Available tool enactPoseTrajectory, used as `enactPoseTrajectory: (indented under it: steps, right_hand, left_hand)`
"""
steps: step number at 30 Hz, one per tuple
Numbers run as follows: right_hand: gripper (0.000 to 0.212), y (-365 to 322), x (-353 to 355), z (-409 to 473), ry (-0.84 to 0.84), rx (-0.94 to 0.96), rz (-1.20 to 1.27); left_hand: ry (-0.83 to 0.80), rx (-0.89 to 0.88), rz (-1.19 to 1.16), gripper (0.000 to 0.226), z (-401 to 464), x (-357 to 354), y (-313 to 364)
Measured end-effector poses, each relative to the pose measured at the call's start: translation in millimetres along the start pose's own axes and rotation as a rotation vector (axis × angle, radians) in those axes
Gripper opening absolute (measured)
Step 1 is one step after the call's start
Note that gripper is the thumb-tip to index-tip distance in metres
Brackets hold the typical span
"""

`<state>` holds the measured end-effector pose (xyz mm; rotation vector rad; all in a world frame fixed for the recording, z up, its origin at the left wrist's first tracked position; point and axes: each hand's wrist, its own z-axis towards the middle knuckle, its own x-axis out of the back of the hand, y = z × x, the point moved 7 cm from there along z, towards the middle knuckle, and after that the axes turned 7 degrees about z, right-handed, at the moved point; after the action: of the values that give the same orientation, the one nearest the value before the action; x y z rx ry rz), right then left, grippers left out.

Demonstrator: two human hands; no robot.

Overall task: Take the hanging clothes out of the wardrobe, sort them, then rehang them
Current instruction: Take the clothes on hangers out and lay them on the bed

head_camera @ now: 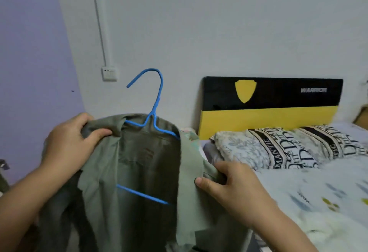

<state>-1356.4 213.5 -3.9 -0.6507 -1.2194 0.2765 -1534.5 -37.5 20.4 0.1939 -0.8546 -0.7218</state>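
Room: head view, white wall with a lilac panel at left, a wall switch (109, 73), and a bed (310, 188) at right with a black-and-yellow headboard (270, 106).
Task thing: I see an olive-green shirt (139, 168) draped open on a blue hanger (154, 110), held up in front of me, left of the bed.
Left hand (67, 144): thumb and fingers pinch the shirt's collar and shoulder at the upper left.
Right hand (237, 186): fingers curled, gripping the front edge of the shirt lower down on the right.
Key relation: hanger's hook points up and leans right; its shoulder line runs down from left to right between my two grips, left hand nearer the hook.
Next move, my judgement: sliding the shirt off calls for freeing the left shoulder first.
Writing: headboard reads roughly "WARRIOR", blurred; pillow (294, 148) shows "ROMANTIC" and large "D" lettering.
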Motion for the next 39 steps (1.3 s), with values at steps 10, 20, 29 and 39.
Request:
enactPoseTrajectory:
  steps: [10,20,29,39]
  right_hand:
    - [0.052,119.6,86.7,-115.8,0.163,-0.283,-0.047]
    - [0.053,235.6,162.4,-223.2,0.288,-0.565,-0.057]
    - [0.054,329.0,223.3,-272.9,0.466,-0.831,-0.114]
    - [0.049,436.5,272.5,-290.1,0.782,-1.145,-0.125]
  left_hand:
    - [-0.218,-0.153,-0.145,0.022,-56.3,-86.4,162.1]
    - [-0.436,-0.354,-0.335,0.028,-133.5,-171.1,324.8]
    - [-0.63,-0.527,-0.431,0.025,-168.4,-270.7,473.2]
    - [-0.868,-0.793,-0.541,0.03,-198.9,-400.0,629.1]
